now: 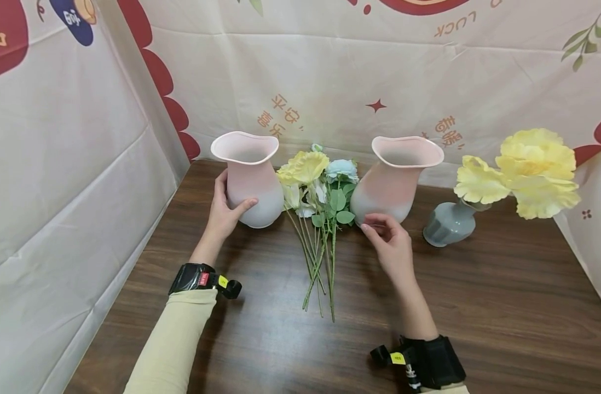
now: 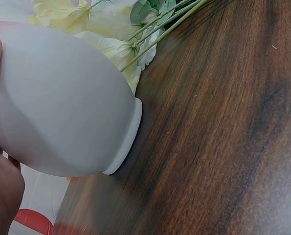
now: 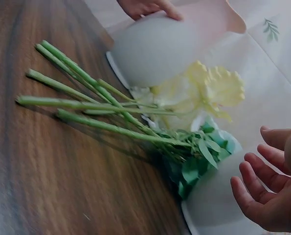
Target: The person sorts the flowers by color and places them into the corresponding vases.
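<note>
My left hand (image 1: 223, 214) grips the side of a pink-to-white vase (image 1: 255, 189) with a wavy rim, standing at the left. The thumb lies across its front; the other fingers are mostly hidden behind it. A matching vase (image 1: 390, 183) stands to the right, slightly tilted. In front of its lower part hovers my right hand (image 1: 391, 246), fingers loosely curled with nothing in them; the right wrist view shows this hand (image 3: 270, 188) beside the vase. Between the two vases lies a bunch of artificial flowers, with a yellow bloom (image 1: 307, 167), a pale blue bloom (image 1: 342, 169) and green stems (image 1: 325, 268) pointing toward me.
A small grey-blue vase (image 1: 448, 224) holding large yellow flowers (image 1: 537, 169) stands at the right. Everything rests on a dark wooden table (image 1: 290, 355). A printed white cloth (image 1: 330, 71) hangs behind the table, and cloth also hangs along the sides.
</note>
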Demonstrator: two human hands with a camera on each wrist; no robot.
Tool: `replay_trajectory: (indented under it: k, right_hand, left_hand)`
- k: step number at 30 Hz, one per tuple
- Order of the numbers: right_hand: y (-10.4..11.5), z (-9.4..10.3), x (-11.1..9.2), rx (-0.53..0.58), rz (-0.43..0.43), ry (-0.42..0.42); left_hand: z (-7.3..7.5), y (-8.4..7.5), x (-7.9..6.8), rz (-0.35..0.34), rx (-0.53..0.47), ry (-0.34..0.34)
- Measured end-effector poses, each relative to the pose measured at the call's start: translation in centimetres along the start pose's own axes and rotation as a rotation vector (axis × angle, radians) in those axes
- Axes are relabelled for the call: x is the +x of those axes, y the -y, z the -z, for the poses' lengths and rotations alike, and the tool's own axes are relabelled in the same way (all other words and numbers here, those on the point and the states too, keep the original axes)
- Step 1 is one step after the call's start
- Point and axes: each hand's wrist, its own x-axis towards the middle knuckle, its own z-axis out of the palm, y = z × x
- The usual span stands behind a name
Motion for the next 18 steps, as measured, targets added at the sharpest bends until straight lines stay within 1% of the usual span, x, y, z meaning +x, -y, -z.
replay_trajectory:
  k: [4,8,14,18]
  right_hand:
    - [-1.6,-0.8,0.2,0.004,0.003,0.059]
    - [-3.4,-1.6,0.3,-0.001,0.010,0.093]
    - [-3.8,-2.5,-0.1,-0.008,-0.003,0.160]
    - [-4.1,-3.0,-0.2,-0.026,-0.047,0.217]
  left_hand:
    - [0.0,0.2,0.0,0.004,0.000,0.000]
    - [0.0,0.2,0.0,0.004,-0.006,0.001]
    - [0.0,0.2,0.0,-0.005,-0.012,0.003]
    - [0.0,0.2,0.0,-0.009,-0.014,0.001]
